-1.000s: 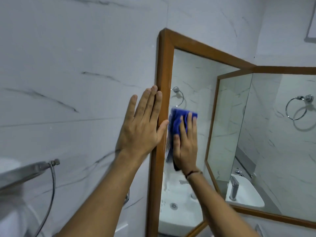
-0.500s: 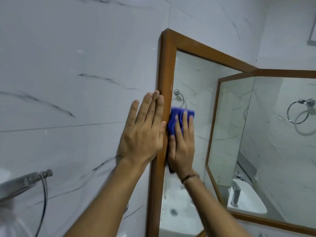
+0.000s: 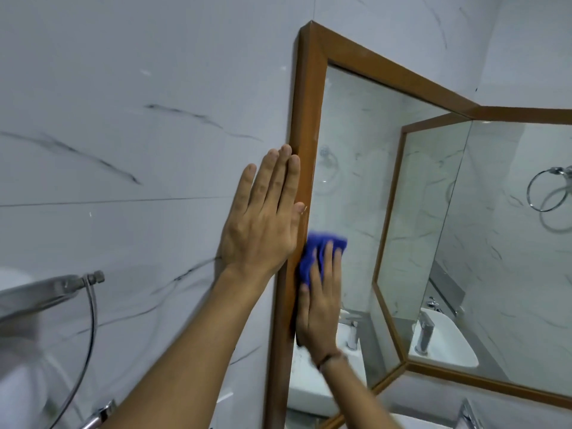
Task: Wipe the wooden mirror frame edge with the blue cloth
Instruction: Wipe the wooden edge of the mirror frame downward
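The wooden mirror frame (image 3: 306,119) runs up the marble wall, its left upright in the middle of the view. My left hand (image 3: 263,224) lies flat on the wall, fingers spread and touching the upright's outer edge, thumb on the wood. Just below it, my right hand (image 3: 318,305) presses the blue cloth (image 3: 312,252) against the upright's inner edge and the mirror glass (image 3: 349,150). The cloth is blurred and sticks out above my fingertips.
A chrome fitting with a hose (image 3: 89,278) juts from the wall at lower left. A second framed mirror meets the first at the right and shows a towel ring (image 3: 544,190) and a white basin (image 3: 442,345).
My right hand has slid the blue cloth down the frame's inner edge, from beside my left palm to below its thumb. The left hand stays flat on the wall.
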The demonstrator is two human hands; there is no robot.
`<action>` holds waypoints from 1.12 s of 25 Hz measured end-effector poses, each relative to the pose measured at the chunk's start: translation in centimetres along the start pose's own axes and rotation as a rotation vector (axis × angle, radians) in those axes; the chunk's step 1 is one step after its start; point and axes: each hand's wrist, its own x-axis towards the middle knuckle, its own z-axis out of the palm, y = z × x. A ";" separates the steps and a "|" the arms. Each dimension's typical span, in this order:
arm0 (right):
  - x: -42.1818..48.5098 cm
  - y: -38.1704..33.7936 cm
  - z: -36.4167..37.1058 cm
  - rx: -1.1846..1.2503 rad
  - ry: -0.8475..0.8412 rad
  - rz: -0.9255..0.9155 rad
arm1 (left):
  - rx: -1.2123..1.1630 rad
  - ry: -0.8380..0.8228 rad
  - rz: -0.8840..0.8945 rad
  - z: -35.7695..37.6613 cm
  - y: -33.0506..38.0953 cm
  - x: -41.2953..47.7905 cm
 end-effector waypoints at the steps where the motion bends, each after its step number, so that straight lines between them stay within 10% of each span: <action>1: -5.0 0.3 0.3 0.010 -0.075 0.066 | -0.008 -0.005 -0.009 0.0 0.0 -0.1; 9: 3.7 1.7 0.3 -0.046 0.077 -0.081 | -0.033 0.023 -0.068 0.4 0.7 -1.7; 15: -15.1 2.0 0.8 -0.008 -0.170 0.100 | -0.058 -0.083 -0.127 0.2 3.0 -6.3; 22: 2.2 2.4 1.0 -0.007 0.056 -0.060 | -0.009 -0.059 -0.174 1.2 3.9 -7.0; 28: -20.2 4.0 1.2 -0.035 -0.256 0.096 | -0.136 -0.033 -0.243 2.2 5.9 -9.4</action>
